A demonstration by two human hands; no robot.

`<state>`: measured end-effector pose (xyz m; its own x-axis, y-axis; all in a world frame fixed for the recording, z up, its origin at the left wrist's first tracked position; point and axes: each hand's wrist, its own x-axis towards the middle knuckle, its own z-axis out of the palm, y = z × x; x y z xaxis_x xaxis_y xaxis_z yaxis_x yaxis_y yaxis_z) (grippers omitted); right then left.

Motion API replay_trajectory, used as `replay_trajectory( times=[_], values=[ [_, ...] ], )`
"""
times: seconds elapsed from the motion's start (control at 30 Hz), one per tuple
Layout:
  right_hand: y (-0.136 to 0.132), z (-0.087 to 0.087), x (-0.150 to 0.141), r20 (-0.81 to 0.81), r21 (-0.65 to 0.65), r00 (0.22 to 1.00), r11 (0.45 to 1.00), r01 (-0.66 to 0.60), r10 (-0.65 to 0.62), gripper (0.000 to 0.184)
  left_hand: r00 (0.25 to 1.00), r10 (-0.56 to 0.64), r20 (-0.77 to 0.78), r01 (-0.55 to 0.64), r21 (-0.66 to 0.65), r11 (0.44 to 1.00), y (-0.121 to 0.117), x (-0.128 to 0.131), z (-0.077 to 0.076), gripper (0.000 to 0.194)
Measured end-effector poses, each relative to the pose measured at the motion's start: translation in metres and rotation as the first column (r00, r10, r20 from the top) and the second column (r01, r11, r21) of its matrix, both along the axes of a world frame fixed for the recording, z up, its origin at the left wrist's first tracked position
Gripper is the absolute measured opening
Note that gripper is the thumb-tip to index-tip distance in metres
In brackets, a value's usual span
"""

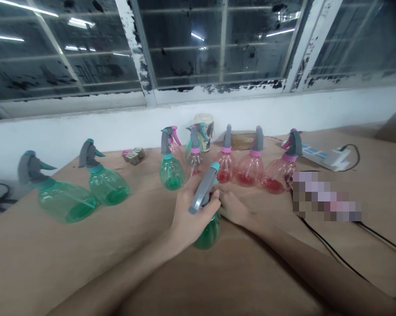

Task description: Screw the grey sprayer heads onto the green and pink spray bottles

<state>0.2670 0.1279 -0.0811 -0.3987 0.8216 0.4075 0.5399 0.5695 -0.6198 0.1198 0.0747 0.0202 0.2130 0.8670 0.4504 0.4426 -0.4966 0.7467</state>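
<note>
A green spray bottle (208, 235) with a grey and teal trigger head stands upright on the table close in front of me. My left hand (191, 210) is wrapped round its neck, thumb on the near side below the head. From the right, my right hand (234, 207) reaches the same bottle, its fingers curled at the neck beside the left thumb; the fingertips are partly hidden. Just behind the hands stand another green spray bottle (171, 173) and several pink spray bottles (248, 170) with a little red liquid inside.
Two green spray bottles (108, 184) stand at the left. Small blocks (133, 155) lie near the wall, a paper cup (204, 127) behind the bottles. At the right are a white power strip (326, 156), a blurred-out object (326, 196) and black cables (329, 245) across the wooden table.
</note>
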Motion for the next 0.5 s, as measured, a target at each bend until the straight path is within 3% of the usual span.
replay_trajectory(
  times=[0.5],
  values=[
    [-0.0005, 0.001, -0.0005, 0.01, -0.005, 1.0, 1.0, 0.007, -0.007, 0.024, 1.0, -0.019, -0.005, 0.019, -0.045, 0.999, 0.0005, -0.0016, -0.006, 0.006]
  ],
)
